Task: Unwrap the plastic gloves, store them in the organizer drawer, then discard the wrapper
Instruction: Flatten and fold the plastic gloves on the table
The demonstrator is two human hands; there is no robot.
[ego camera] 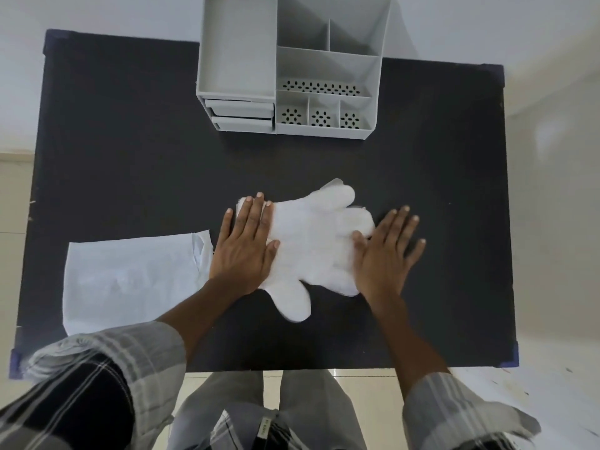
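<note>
A flat stack of white plastic gloves (311, 241) lies in the middle of the black table (130, 157), fingers pointing right. My left hand (245, 246) rests flat on the cuff end, fingers spread. My right hand (386, 251) lies flat on the fingertip end. The empty clear wrapper (130, 280) lies flat at the left, just beside my left wrist. At the far edge stands the grey organizer (292, 66), its two small drawers (242, 115) at the lower left, both pushed in.
The organizer has several open compartments, some with perforated floors. Pale floor tiles surround the table. My legs and plaid sleeves fill the bottom of the view.
</note>
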